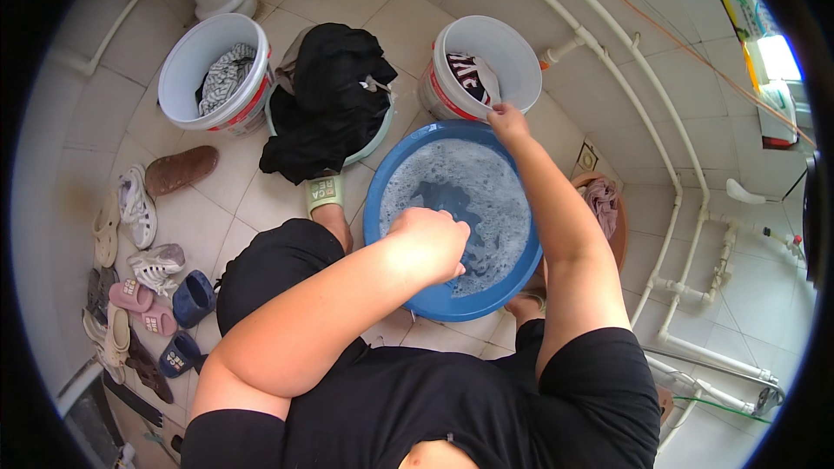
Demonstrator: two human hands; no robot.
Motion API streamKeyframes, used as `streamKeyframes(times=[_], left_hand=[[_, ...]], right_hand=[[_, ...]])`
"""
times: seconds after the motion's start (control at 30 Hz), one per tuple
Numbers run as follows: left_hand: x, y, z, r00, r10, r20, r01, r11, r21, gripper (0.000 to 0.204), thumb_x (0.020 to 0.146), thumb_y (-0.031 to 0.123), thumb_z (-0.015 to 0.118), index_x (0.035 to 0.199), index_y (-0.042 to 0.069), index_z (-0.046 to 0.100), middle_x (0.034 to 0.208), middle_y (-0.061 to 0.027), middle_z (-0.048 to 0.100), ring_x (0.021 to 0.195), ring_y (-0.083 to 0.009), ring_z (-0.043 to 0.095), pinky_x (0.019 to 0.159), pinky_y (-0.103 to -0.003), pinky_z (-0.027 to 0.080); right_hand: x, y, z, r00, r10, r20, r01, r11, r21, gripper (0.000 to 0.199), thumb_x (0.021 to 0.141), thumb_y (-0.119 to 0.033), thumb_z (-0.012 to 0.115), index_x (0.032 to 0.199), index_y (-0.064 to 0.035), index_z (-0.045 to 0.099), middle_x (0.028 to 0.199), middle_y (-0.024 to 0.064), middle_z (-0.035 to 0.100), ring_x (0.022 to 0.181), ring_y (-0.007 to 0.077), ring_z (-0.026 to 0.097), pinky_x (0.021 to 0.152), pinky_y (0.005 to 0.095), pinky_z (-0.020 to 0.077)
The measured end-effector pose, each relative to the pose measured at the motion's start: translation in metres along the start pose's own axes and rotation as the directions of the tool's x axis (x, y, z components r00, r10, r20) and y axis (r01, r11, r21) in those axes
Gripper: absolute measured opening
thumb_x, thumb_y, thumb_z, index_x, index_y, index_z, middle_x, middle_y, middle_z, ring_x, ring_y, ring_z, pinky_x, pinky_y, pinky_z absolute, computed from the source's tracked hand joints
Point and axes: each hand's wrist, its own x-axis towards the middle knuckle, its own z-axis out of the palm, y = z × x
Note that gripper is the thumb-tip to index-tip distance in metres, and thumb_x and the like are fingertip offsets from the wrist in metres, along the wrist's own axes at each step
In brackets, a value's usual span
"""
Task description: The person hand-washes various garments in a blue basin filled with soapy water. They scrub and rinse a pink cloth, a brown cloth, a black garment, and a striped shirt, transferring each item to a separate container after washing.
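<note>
A blue basin of sudsy water stands between my feet. My left hand is over its near left part, fingers curled closed. What they hold, if anything, is hidden. Beyond the basin, my right hand pinches the near rim of a white bucket. Inside that bucket lies a dark garment with white and red markings. The suds part in a darker patch of water beside my left hand.
Left of the basin, a pale green tub overflows with black clothes. Another white bucket holds striped cloth. Several shoes and slippers line the left wall. An orange-brown tub and white pipes are on the right.
</note>
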Motion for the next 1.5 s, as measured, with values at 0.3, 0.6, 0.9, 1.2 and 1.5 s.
streamKeyframes(times=[0.3, 0.6, 0.9, 1.2, 1.5], left_hand=[[0.041, 0.010, -0.006, 0.999, 0.019, -0.029, -0.019, 1.000, 0.023, 0.047, 0.077, 0.035, 0.064, 0.110, 0.004, 0.051, 0.096, -0.0156, 0.057, 0.088, -0.0320, 0.059, 0.073, -0.040, 0.050], [0.072, 0.004, -0.043, 0.998, -0.044, -0.038, 0.044, 0.999, -0.003, 0.055, 0.077, 0.035, 0.064, 0.120, 0.005, 0.047, 0.108, -0.0174, 0.054, 0.096, -0.0319, 0.057, 0.077, -0.039, 0.049], [0.086, -0.005, -0.051, 0.994, -0.095, -0.052, 0.095, 0.996, -0.002, 0.058, 0.077, 0.035, 0.064, 0.124, 0.006, 0.046, 0.120, -0.0192, 0.050, 0.103, -0.0306, 0.054, 0.084, -0.039, 0.046], [0.093, 0.009, -0.057, 0.996, -0.079, -0.027, 0.081, 0.996, 0.047, 0.058, 0.078, 0.035, 0.063, 0.125, 0.006, 0.045, 0.118, -0.0182, 0.051, 0.101, -0.0306, 0.055, 0.083, -0.040, 0.046], [0.091, 0.038, -0.031, 0.994, 0.026, -0.102, -0.014, 0.992, 0.122, 0.056, 0.076, 0.034, 0.065, 0.121, 0.006, 0.048, 0.101, -0.0131, 0.056, 0.092, -0.0290, 0.057, 0.074, -0.038, 0.049]], right_hand=[[0.009, 0.012, -0.001, 0.875, -0.469, 0.116, 0.435, 0.661, -0.611, 0.027, 0.076, -0.035, 0.064, 0.090, -0.0120, 0.065, 0.085, 0.0139, 0.063, 0.084, 0.0314, 0.059, 0.074, 0.0412, 0.0462], [0.115, 0.014, 0.000, 0.906, -0.219, 0.363, 0.379, 0.802, -0.462, 0.047, 0.076, -0.047, 0.061, 0.108, -0.0125, 0.061, 0.097, 0.0127, 0.064, 0.095, 0.0302, 0.059, 0.081, 0.0394, 0.0460], [0.181, 0.012, 0.068, 0.844, -0.153, 0.514, 0.467, 0.682, -0.563, 0.060, 0.065, -0.025, 0.071, 0.118, -0.0122, 0.048, 0.132, 0.0232, 0.038, 0.104, 0.0419, 0.052, 0.087, 0.0424, 0.0454], [0.101, 0.012, -0.040, 0.958, -0.100, 0.270, -0.153, 0.619, 0.771, 0.041, 0.065, -0.005, 0.052, 0.106, 0.0031, 0.052, 0.090, 0.0101, 0.060, 0.084, 0.0246, 0.059, 0.079, 0.0365, 0.0476], [-0.100, 0.099, -0.227, 0.999, 0.039, 0.032, -0.032, -0.006, 0.999, 0.048, 0.070, -0.014, 0.050, 0.115, 0.0043, 0.048, 0.109, 0.0162, 0.057, 0.099, 0.0277, 0.056, 0.092, 0.0377, 0.0428]])
